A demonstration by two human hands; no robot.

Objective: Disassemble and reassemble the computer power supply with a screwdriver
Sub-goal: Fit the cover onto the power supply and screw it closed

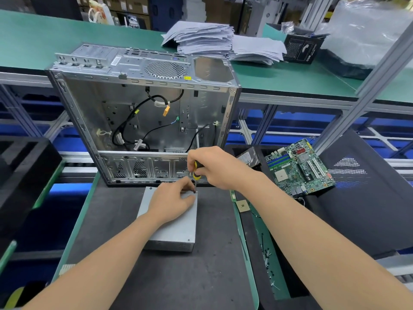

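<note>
- Head view: power supply [176, 229] lies on the near mat, long axis near-to-far; left hand [169, 203] rests on it, fingers bunched at its far right corner, pinch unclear
- Right hand [214, 168] grips the screwdriver [196, 174] upright, tip on that corner

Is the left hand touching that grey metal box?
Touching. The head view shows the left hand resting on top of the box, beside the screwdriver tip.
</note>
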